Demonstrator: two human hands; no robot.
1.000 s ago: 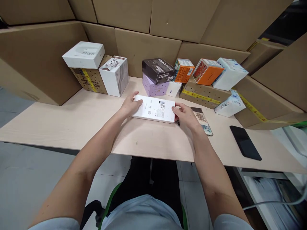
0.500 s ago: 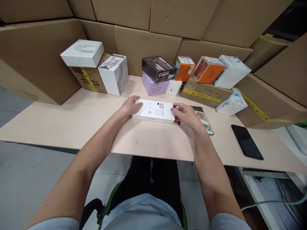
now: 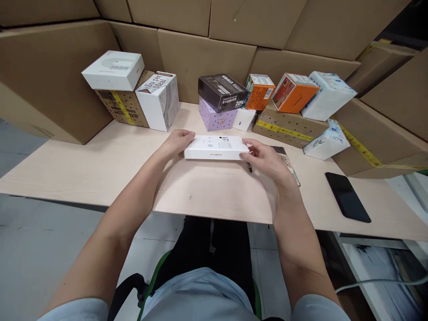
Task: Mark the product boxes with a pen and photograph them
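A flat white box (image 3: 216, 147) with small printed labels is held between both hands, lifted off the light wooden table (image 3: 100, 165) with its front side toward me. My left hand (image 3: 176, 141) grips its left end. My right hand (image 3: 265, 158) grips its right end, and a thin dark pen-like object shows under the right fingers. A flat printed packet (image 3: 289, 164) lies just right of my right hand.
A black phone (image 3: 347, 196) lies at the right. Along the back stand a white box (image 3: 113, 70) on a taped carton, a white Super Meal box (image 3: 158, 100), a black box (image 3: 222, 92) on a purple box, orange boxes (image 3: 292, 92) and cardboard cartons.
Both hands have tilted the white box up from lying flat, raising it so its front edge faces me. The view has shifted slightly.
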